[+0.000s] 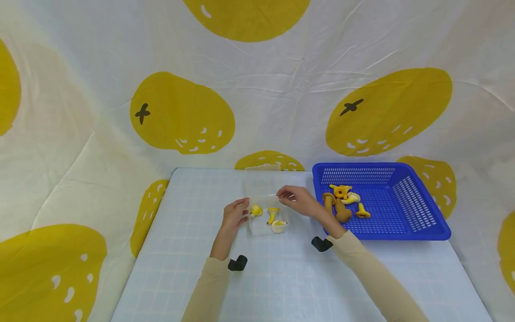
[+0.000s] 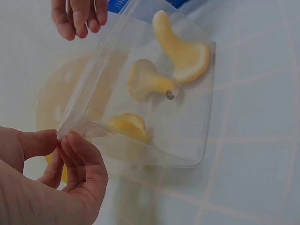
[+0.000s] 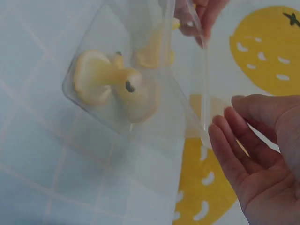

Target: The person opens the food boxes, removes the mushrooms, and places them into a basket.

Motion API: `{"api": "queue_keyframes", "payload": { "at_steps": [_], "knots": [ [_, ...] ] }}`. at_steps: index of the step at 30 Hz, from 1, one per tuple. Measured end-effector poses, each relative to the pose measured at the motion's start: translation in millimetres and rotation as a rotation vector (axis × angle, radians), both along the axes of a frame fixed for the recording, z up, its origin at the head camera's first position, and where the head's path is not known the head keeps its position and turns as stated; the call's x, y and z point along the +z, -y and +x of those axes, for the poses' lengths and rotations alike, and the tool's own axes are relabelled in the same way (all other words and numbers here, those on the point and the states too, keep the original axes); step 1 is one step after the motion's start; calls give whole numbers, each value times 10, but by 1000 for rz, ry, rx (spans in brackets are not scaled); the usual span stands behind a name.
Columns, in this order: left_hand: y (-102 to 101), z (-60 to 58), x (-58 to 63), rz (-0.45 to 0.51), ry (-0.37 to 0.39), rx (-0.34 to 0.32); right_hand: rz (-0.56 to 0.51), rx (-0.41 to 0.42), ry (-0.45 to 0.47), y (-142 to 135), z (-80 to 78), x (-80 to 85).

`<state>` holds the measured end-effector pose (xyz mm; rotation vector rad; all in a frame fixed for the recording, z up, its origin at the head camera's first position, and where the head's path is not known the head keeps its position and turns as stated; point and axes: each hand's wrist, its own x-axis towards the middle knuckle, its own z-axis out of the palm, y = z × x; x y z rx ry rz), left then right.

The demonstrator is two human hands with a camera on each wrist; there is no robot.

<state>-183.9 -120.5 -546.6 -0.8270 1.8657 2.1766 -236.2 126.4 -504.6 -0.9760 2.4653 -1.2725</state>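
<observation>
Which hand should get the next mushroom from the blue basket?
Probably the right hand: it's closer to the blue basket and its mushrooms, while the left hand pinches the clear box.

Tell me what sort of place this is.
Probably a makeshift indoor recording booth, though the wider room is hidden. A creased sheet with big yellow fruit-like shapes hangs behind and beside a pale blue checked table, and the wrist-worn black devices suggest filming.

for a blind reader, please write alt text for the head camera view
A person's left hand and right hand flank a clear box holding three yellowish mushrooms. It sits on a pale blue table; to its right, a blue basket holds yellow and brown mushrooms.
</observation>
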Motion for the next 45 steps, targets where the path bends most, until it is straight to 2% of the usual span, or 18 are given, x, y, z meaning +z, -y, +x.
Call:
{"api": "queue_keyframes", "payload": {
  "at_steps": [6, 14, 24, 28, 36, 41, 45],
  "knots": [
    [-10, 26, 13, -4, -33, -2, 13, 43, 51, 251, 45, -68],
    [-14, 14, -2, -1, -55, 1, 2, 114, 50, 487, 90, -185],
    [-3, 19, -25, -10, -57, 9, 44, 142, 9, 715, 182, -382],
    [-11, 26, -23, -13, -71, 14, 31, 147, -44, 756, 193, -448],
    [-11, 36, -21, -3, -93, 11, 9, 126, -90, 755, 218, -437],
    [-13, 37, -36, -15, -97, 5, -46, 84, -46, 670, 250, -370],
    [-13, 39, -46, -26, -95, 7, -87, 18, 14, 598, 260, -341]
  ]
}}
